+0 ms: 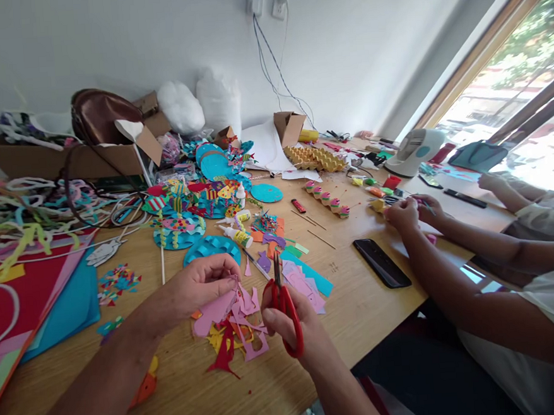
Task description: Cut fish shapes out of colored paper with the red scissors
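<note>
My left hand (201, 287) is closed in a pinch on a piece of pink paper (214, 314) above the wooden table (369, 302). My right hand (295, 326) grips red-handled scissors (284, 308), blades pointing up and away, just right of the pink paper. Under both hands lies a heap of pink, red and yellow paper scraps (239, 343).
Blue paper discs and colourful cut-outs (196, 207), glue bottles (238, 235), cardboard boxes (64, 153), stacked coloured sheets (32, 300) and a black phone (381, 262) lie around. A person at the right works with both hands (413, 212). A small white fan (415, 150) stands farther back.
</note>
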{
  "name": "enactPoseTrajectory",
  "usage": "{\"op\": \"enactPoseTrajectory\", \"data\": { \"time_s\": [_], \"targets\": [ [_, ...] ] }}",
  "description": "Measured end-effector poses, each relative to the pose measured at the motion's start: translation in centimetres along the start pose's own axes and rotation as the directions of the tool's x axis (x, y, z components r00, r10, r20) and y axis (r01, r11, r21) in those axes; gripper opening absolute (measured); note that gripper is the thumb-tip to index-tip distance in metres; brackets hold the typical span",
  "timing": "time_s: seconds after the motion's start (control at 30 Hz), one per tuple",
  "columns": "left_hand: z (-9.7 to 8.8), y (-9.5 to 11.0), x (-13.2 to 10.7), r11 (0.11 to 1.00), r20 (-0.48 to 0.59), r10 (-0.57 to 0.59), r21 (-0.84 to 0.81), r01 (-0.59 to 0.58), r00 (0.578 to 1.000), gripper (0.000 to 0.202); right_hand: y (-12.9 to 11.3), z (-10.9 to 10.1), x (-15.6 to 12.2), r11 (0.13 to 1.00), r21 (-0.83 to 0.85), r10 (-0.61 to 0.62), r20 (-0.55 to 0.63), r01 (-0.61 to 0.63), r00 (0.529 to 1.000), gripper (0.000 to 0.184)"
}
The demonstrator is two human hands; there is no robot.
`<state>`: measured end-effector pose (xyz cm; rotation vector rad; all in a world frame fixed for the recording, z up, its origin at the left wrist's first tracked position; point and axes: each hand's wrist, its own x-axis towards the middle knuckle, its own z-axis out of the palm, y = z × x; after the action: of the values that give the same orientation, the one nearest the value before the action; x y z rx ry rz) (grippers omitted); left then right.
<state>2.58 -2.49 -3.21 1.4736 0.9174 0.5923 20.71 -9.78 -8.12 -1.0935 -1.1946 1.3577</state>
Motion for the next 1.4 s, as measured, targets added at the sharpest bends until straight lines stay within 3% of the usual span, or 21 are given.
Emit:
{"op": "enactPoseTrajectory", "data": {
  "time_s": [0.3, 0.53, 0.73, 0.9, 1.07, 1.3, 1.4],
  "targets": [
    [0.8, -0.2, 0.3, 0.991, -0.06, 0.135, 0.009, -0.134, 0.989, 0.011, -1.5, 2.7, 3.1, 0.99, 0.134, -0.027, -0.077, 0.037, 0.997, 0.032],
    [0.7, 0.2, -0.1, 0.99, -0.124, 0.126, 0.079, -0.117, 0.984, 0.017, -1.6, 3.1, 4.1, 0.974, 0.225, 0.0, -0.111, 0.025, 0.994, 0.027],
    [0.8, -0.7, -0.2, 0.945, -0.236, 0.135, -0.262, -0.197, 0.962, 0.047, -2.2, 3.3, 4.7, 0.938, 0.302, -0.078, -0.291, 0.169, 0.954, 0.022],
    [2.2, -1.5, 0.5, 0.977, -0.376, 0.117, -0.122, -0.174, 0.919, 0.04, -2.1, 4.1, 5.5, 0.895, 0.338, -0.143, -0.404, 0.292, 0.903, 0.021],
    [2.3, -1.2, 0.5, 0.984, -0.446, 0.156, -0.002, -0.175, 0.881, 0.024, -2.1, 4.2, 5.7, 0.904, 0.332, -0.143, -0.36, 0.27, 0.922, 0.021],
    [2.1, -0.3, 0.0, 0.982, -0.439, 0.173, 0.01, -0.188, 0.882, 0.022, -3.0, 3.6, 5.6, 0.948, 0.196, -0.179, -0.33, 0.252, 0.927, 0.016],
    [1.7, -0.1, -0.4, 0.983, -0.384, 0.173, 0.013, -0.182, 0.907, 0.019, -3.5, 3.6, 5.6, 0.957, 0.189, -0.161, -0.292, 0.222, 0.943, 0.019]
  ]
}}
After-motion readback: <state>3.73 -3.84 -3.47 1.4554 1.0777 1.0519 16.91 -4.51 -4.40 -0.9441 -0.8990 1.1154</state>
